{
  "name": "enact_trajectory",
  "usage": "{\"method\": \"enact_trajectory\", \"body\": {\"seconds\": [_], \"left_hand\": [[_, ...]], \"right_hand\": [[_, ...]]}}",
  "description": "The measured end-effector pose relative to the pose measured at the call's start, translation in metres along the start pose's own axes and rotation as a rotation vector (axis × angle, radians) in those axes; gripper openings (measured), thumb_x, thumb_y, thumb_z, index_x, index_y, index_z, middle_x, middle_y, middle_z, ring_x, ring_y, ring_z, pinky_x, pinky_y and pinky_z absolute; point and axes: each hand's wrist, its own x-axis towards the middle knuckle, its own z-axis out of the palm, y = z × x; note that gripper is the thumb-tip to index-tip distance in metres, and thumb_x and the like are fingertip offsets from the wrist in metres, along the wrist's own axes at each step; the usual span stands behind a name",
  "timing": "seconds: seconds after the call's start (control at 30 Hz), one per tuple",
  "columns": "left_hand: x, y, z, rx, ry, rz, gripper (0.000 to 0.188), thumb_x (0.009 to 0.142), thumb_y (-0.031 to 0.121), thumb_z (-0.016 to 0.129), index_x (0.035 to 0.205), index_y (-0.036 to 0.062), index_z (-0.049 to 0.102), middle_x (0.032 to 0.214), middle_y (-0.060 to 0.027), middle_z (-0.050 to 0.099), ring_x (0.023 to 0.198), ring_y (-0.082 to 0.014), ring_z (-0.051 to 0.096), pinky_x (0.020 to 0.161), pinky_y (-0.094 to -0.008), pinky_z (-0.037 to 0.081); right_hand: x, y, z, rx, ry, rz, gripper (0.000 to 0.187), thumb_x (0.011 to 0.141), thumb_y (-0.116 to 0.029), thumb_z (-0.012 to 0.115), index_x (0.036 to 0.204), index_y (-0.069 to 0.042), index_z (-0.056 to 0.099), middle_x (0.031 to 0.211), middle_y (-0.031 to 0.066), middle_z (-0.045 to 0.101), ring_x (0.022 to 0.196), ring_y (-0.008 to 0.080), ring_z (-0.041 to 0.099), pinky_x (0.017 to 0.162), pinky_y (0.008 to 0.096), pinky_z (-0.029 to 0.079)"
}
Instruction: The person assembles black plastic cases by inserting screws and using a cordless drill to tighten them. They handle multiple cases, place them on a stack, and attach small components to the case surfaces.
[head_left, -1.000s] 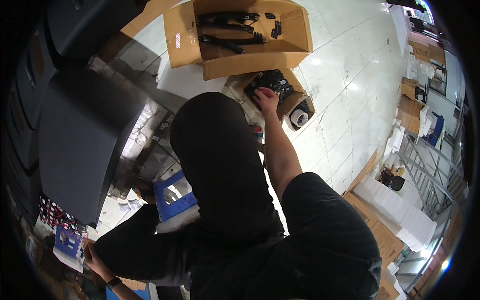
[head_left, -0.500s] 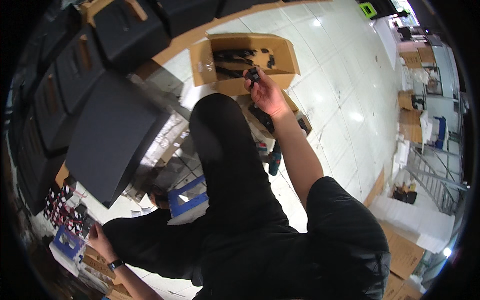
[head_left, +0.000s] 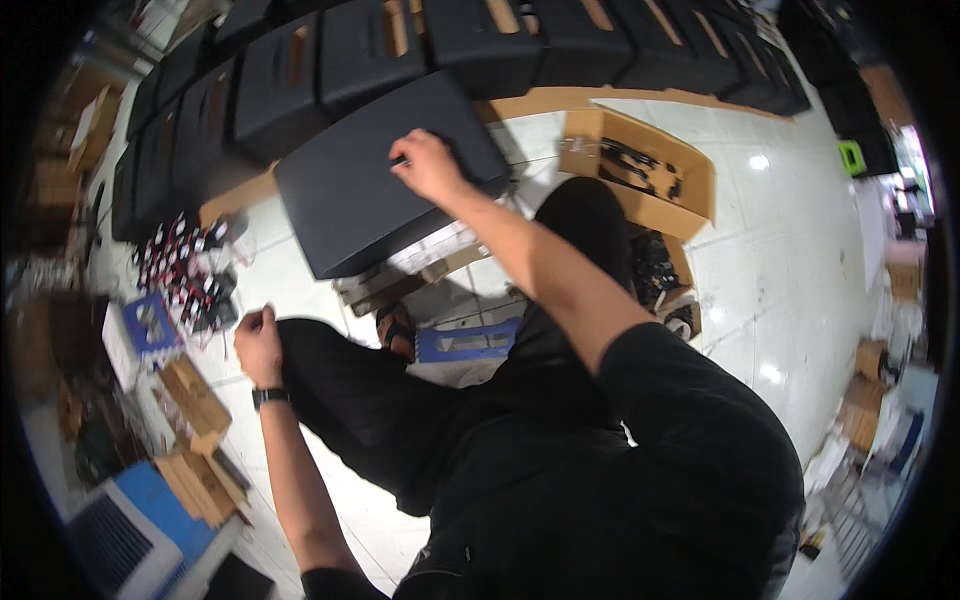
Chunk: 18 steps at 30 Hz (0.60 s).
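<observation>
Over the top of a large black box-shaped cabinet, my right hand is closed on a small black part. Most of that part is hidden by my fingers. My left hand hovers beside my left knee, its fingers curled together; whether anything is in them does not show. Left of it lies a pile of small black parts with red and white wires. An open cardboard box with black pieces inside stands beyond my right knee, with a smaller box of dark parts nearer me.
Rows of black cabinets with slot openings stand along the far side. Between my legs is a blue plastic stool or frame. At the left are another blue-and-white piece and cardboard pieces. White tiles cover the floor at right.
My right hand has swung left from the cardboard box to above the black cabinet, still with the small black part. The whole view has turned left, showing more of my left arm.
</observation>
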Motion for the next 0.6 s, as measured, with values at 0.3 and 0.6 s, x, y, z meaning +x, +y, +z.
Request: {"method": "enact_trajectory", "body": {"seconds": [0.3, 0.6], "left_hand": [[0.020, -0.041, 0.020, -0.103, -0.051, 0.093, 0.045, 0.099, 0.037, 0.069, 0.109, -0.0066, 0.075, 0.101, -0.0198, 0.078, 0.091, -0.0291, 0.073, 0.085, -0.0413, 0.055], [0.049, -0.064, 0.007, 0.026, -0.177, 0.165, 0.053, 0.104, 0.037, 0.065, 0.126, -0.0104, 0.068, 0.119, -0.0230, 0.074, 0.105, -0.0306, 0.070, 0.097, -0.0405, 0.052]], "right_hand": [[0.001, -0.003, -0.063, -0.013, -0.136, 0.194, 0.067, 0.081, -0.029, 0.087, 0.141, -0.014, 0.062, 0.151, 0.0185, 0.046, 0.142, 0.0404, 0.043, 0.118, 0.0462, 0.041], [-0.254, 0.173, -0.329, -0.264, 0.705, 0.526, 0.058, 0.086, -0.017, 0.080, 0.139, -0.007, 0.058, 0.126, 0.0160, 0.069, 0.107, 0.0291, 0.070, 0.085, 0.0394, 0.060]]}}
